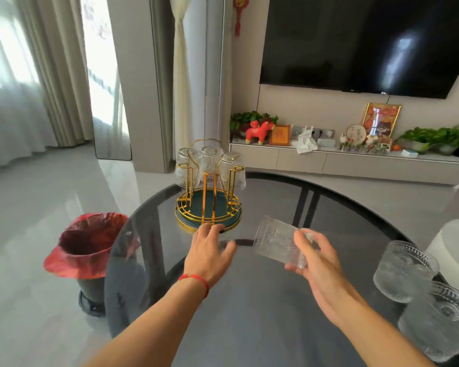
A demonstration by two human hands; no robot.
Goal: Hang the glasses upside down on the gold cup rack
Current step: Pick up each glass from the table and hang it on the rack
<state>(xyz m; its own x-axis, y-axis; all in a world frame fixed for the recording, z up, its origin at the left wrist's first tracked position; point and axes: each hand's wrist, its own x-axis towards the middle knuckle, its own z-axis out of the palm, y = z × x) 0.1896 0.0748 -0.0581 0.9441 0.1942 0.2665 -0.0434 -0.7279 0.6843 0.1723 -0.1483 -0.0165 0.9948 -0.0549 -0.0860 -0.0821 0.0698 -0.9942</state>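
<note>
Motion blur smears the glass [278, 242] in the right hand [319, 271]. The left hand [210, 252] hides the rack's [208, 205] near rim. The nearest glass [440, 321] runs off the right edge.

both bare forearms are extended forward from the bottom edge. the left hand [210, 254] is held palm down, fingers stretched ahead and loosely spread, a red string worn at its wrist. the right hand [317, 263] is raised slightly, thumb up and fingers curled around a tilted glass [274, 242].
</note>
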